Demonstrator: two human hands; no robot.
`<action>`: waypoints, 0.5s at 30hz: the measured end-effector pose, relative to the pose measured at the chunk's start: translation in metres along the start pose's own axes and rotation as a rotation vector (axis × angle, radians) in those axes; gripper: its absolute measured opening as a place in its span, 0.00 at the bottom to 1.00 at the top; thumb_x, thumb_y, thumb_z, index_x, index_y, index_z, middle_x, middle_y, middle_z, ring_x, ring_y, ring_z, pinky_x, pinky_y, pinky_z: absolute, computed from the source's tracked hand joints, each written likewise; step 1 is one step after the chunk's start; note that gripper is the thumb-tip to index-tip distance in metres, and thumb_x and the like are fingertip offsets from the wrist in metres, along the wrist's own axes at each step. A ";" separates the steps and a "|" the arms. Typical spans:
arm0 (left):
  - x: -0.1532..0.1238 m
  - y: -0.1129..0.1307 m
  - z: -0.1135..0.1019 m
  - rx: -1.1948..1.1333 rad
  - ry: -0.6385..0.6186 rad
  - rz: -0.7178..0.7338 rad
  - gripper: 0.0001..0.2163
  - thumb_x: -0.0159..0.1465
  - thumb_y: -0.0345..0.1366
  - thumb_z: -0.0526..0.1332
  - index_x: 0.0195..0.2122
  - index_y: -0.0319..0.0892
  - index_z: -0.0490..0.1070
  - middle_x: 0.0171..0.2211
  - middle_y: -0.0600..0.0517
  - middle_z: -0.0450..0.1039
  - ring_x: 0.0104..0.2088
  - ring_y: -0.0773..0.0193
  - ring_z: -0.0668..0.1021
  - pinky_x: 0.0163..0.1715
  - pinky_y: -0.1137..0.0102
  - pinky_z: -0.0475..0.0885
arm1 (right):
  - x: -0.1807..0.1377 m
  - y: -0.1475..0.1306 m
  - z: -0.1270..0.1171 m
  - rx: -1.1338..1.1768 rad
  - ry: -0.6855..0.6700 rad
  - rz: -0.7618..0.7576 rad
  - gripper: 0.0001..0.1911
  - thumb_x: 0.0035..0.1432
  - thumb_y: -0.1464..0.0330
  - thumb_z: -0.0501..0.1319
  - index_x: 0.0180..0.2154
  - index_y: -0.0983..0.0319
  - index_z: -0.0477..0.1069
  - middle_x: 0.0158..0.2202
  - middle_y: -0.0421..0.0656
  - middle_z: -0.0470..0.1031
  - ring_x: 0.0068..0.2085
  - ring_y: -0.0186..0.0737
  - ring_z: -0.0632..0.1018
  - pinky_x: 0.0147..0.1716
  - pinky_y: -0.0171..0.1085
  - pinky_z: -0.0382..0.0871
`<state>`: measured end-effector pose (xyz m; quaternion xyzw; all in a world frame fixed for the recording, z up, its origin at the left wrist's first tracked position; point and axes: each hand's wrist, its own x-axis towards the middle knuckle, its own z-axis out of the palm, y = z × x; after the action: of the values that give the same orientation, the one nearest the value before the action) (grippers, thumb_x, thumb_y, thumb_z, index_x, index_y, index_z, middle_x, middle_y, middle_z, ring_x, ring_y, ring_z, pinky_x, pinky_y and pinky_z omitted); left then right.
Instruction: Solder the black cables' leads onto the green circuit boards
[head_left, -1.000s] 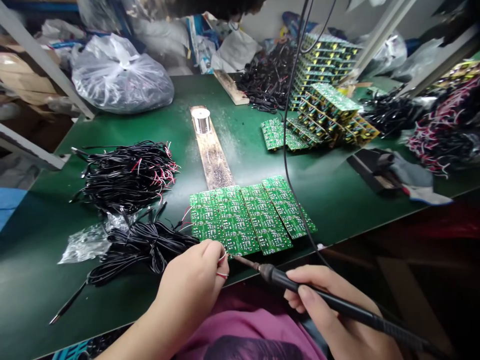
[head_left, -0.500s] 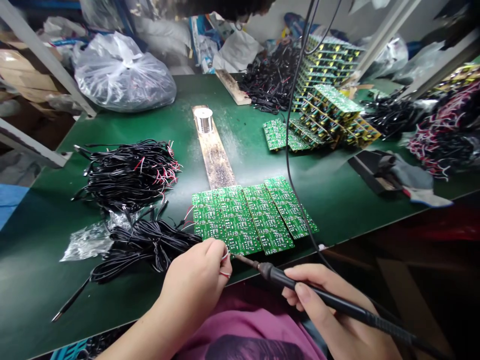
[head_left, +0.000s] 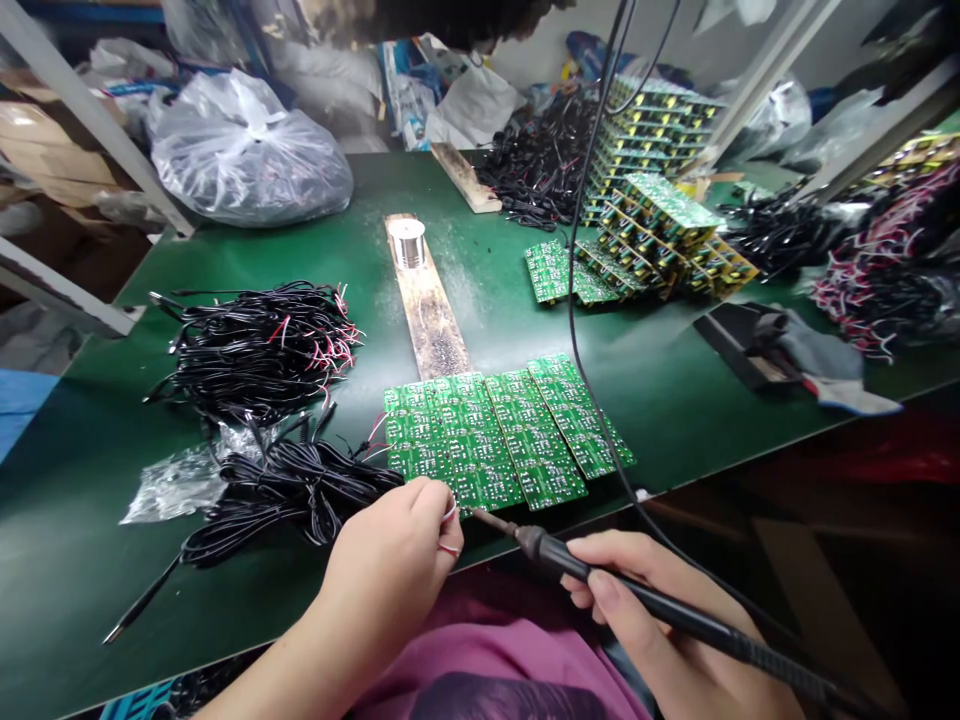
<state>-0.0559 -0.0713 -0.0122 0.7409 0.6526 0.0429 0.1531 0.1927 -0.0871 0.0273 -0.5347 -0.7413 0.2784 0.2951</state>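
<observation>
The left hand (head_left: 386, 570) pinches a thin red lead (head_left: 450, 550) at its fingertips, and the right hand (head_left: 637, 600) holds a soldering iron (head_left: 555, 555) in the manner of a pen. So the two hands are apart but close, each one clamped on its own thing. The iron's tip (head_left: 480, 517) is just beside those fingers, at the near edge of a green circuit board (head_left: 487, 480). (The spot is very small and partly hidden, so one cannot tell if the tip touches the board.) For such fine work, a short grip near the front of the handle should keep the tip steady, and the fingers are safer when they stay back from the hot metal.

This board is one of four green boards, lying side by side on the green work surface (head_left: 465, 340). To the left of them are two bundles of black cable, a near bundle (head_left: 300, 500) and a farther bundle (head_left: 255, 350), both with red ends showing. One spool of solder wire (head_left: 406, 243) stands on one scorched wooden plank (head_left: 431, 320), and a second plank (head_left: 465, 178) lies farther back. Behind these, stacked boards (head_left: 660, 215) rise in layers, too many to count, and one large clear plastic bag (head_left: 247, 160) sits at the far edge.
</observation>
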 end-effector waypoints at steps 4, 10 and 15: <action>0.000 -0.001 0.000 0.007 0.003 0.004 0.07 0.71 0.35 0.54 0.35 0.46 0.67 0.34 0.55 0.75 0.34 0.61 0.77 0.31 0.67 0.63 | 0.001 0.000 -0.001 0.051 0.006 0.020 0.08 0.69 0.65 0.58 0.47 0.49 0.73 0.36 0.32 0.83 0.35 0.30 0.85 0.36 0.23 0.79; 0.000 0.000 -0.001 0.019 0.010 0.021 0.07 0.71 0.34 0.53 0.35 0.46 0.67 0.34 0.55 0.75 0.33 0.62 0.77 0.30 0.68 0.63 | 0.001 -0.001 -0.001 0.101 0.066 0.054 0.08 0.69 0.65 0.58 0.46 0.50 0.75 0.35 0.33 0.82 0.34 0.31 0.84 0.34 0.24 0.80; 0.000 0.000 0.000 0.016 0.012 0.022 0.07 0.71 0.34 0.53 0.35 0.46 0.66 0.34 0.55 0.74 0.33 0.61 0.77 0.31 0.67 0.64 | 0.001 0.002 0.000 0.124 0.099 0.072 0.08 0.68 0.66 0.59 0.46 0.50 0.75 0.35 0.33 0.82 0.33 0.31 0.85 0.33 0.24 0.80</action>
<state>-0.0557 -0.0708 -0.0120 0.7490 0.6455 0.0440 0.1426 0.1936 -0.0862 0.0263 -0.5549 -0.6874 0.3074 0.3538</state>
